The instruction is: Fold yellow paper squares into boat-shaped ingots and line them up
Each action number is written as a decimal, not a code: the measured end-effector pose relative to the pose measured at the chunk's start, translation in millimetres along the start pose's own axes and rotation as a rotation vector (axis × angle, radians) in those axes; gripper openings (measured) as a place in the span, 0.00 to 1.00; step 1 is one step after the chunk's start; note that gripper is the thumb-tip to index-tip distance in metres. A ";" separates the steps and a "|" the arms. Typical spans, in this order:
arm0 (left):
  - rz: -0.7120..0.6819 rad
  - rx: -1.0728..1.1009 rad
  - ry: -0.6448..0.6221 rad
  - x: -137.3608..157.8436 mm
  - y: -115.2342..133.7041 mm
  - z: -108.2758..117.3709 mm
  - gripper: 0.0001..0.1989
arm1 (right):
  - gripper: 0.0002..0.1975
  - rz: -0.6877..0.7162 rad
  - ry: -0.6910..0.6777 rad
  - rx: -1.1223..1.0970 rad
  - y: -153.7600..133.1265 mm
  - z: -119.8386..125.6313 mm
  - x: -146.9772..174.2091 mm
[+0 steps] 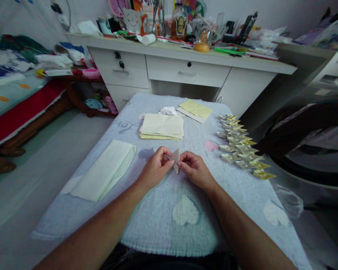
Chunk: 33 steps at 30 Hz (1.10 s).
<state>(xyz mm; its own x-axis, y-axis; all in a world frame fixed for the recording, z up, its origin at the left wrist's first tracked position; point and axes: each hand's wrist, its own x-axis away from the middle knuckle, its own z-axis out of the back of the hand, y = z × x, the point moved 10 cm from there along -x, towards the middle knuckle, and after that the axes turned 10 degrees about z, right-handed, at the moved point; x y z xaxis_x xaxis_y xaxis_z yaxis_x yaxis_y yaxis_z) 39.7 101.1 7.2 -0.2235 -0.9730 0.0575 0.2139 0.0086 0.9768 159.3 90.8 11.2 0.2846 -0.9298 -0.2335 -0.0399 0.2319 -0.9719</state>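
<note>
Between my two hands, above the middle of the cloth-covered table, is a small folded piece of white paper, held upright with pointed ends. My left hand pinches its left side between thumb and fingers. On its right side, the thumb and fingers of my right hand close on the same paper. Just beyond the hands lies a stack of cream and yellow paper sheets. Several small folded paper boats stand in rows along the table's right side.
A larger folded pale sheet lies at the left. Behind the stack are a crumpled white paper and yellow and white sheets. A cluttered white desk stands beyond, a bed at left, a front-loading washing machine at right.
</note>
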 end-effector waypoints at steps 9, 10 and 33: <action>-0.076 -0.080 -0.096 6.2 13.2 -10.5 0.19 | 0.15 0.000 0.016 -0.076 -0.2 0.1 -0.2; -0.069 -0.082 -0.096 6.3 12.4 -10.5 0.20 | 0.15 -0.005 0.015 -0.078 -0.2 -0.2 -0.1; 0.120 0.260 -0.279 5.3 -5.1 -20.8 0.19 | 0.15 -0.006 -0.025 -0.131 -7.3 -6.0 -0.7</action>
<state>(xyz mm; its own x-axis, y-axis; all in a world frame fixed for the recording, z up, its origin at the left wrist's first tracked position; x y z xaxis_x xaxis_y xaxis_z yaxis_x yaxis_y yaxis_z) 57.3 91.1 -1.8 -0.4694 -0.8616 0.1933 0.0146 0.2113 0.9773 153.6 88.0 18.3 0.3087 -0.9233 -0.2284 -0.1625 0.1854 -0.9691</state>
